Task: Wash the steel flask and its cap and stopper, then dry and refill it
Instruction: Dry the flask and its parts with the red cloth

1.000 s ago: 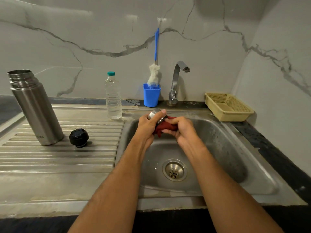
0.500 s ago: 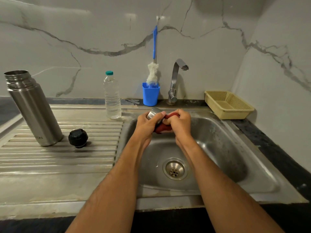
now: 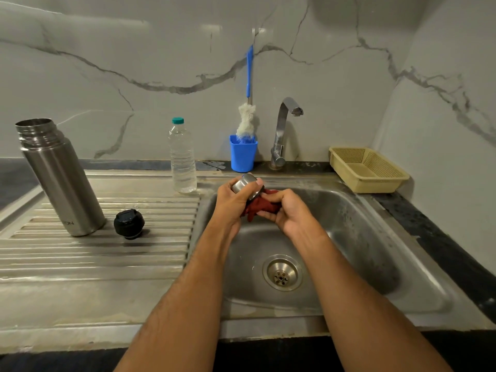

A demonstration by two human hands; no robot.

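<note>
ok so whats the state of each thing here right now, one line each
steel flask: upright on the drainboard, open
stopper: off, lying on the drainboard beside the flask
cap: held in left hand over the sink
red cloth: bunched in right hand, against the cap
water bottle: upright, capped
tap: no water running
bottle brush: standing in blue cup

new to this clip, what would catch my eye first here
Two hands meet over the sink: the left hand grips a steel cap while the right hand works a red cloth against it. On the draining board to the left stands the open steel flask, with its black stopper beside it.
</note>
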